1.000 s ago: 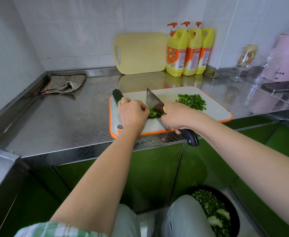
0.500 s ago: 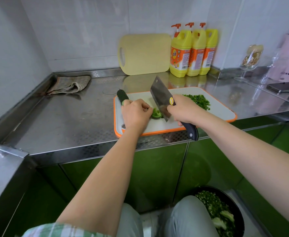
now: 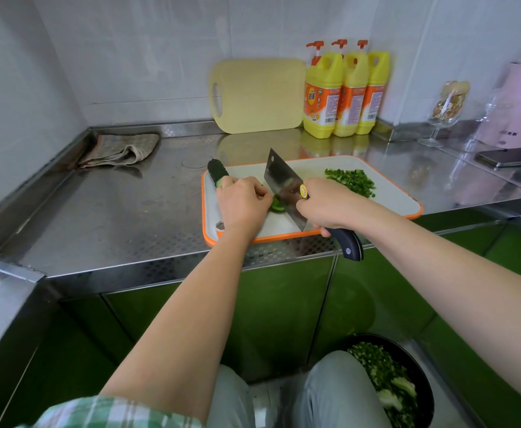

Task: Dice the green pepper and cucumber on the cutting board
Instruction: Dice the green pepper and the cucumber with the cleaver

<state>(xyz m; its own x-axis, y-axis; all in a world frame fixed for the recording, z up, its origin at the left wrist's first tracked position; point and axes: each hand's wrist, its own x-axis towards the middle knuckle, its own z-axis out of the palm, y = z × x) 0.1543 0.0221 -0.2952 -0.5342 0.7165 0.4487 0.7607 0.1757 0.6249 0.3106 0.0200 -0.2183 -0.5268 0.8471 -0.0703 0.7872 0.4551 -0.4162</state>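
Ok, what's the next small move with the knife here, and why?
Probably lower the cleaver onto the green piece pinned by the left hand, just clear of its knuckles: the right hand holds the blade tilted, and that piece looks undiced.

The steel desk (image 3: 123, 217) carries an orange-rimmed cutting board (image 3: 388, 193) near its front edge — behind it a yellow board (image 3: 259, 94) leaning on the wall (image 3: 160, 50), three yellow bottles (image 3: 345, 94), a crumpled cloth (image 3: 120, 149) far left.
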